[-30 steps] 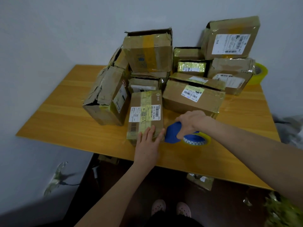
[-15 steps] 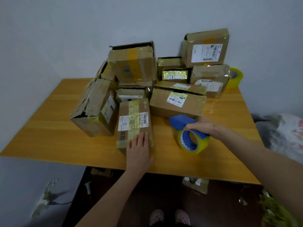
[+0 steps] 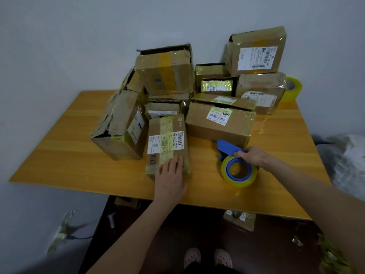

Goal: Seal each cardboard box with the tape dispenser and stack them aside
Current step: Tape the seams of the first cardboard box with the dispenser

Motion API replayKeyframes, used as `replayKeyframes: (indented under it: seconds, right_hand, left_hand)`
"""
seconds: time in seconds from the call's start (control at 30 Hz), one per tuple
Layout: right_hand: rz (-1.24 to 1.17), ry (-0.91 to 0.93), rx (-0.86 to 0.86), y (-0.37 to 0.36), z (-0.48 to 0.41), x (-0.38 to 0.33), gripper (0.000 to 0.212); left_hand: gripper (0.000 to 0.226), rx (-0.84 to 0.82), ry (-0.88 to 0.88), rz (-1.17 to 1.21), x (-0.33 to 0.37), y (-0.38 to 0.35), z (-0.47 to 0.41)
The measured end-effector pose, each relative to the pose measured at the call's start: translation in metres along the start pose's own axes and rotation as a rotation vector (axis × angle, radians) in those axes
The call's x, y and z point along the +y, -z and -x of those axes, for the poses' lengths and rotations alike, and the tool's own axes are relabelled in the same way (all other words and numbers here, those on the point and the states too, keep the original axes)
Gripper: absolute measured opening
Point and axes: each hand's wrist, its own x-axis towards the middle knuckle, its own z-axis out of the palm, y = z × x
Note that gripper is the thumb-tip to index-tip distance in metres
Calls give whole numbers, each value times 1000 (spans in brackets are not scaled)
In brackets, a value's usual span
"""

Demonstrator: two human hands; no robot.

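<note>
Wooden table (image 3: 79, 155), grey wall (image 3: 79, 36): L hand (image 3: 170, 177) flat, fingers straight, on labelled box (image 3: 167, 139) nr front edge; R hand (image 3: 253, 155) grips tape dispenser (image 3: 237, 171) beside it. Box pile (image 3: 219, 123) crowds behind; spare roll (image 3: 294, 89) at back-right corner.

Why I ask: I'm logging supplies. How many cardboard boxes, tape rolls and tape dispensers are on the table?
Cardboard boxes: about 12; the pile overlaps, so some may be hidden
Tape rolls: 2, one loaded
Tape dispenser: 1
Total: about 15
</note>
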Motion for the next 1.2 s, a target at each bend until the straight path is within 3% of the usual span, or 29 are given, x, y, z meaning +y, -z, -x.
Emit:
replayKeyframes:
  seconds: [0.13,0.27,0.37,0.63,0.8,1.03,1.2]
  right_hand:
    - [266,184,172,-6,16,-34,61]
    - [168,412,294,-47,43,-78,49]
    - [163,439,192,-91,55,-90,46]
    - [35,389,228,-146,57,-115,36]
    - [16,309,265,-155,53,-113,38]
    - [-45,339,182,-142,48,-107,45]
    - [148,371,206,-132,47,-102,50]
  left_hand:
    - [72,24,-18,154,-6,6,5]
    - [51,230,72,464,-32,16,19]
    - [48,297,248,685,-50,17,30]
    - [43,164,480,916,-52,18,9]
    - [34,36,590,951,-67,14,0]
    - [37,-49,538,1034,-73,6,1]
    - [57,-23,480,744,-79,-1,4]
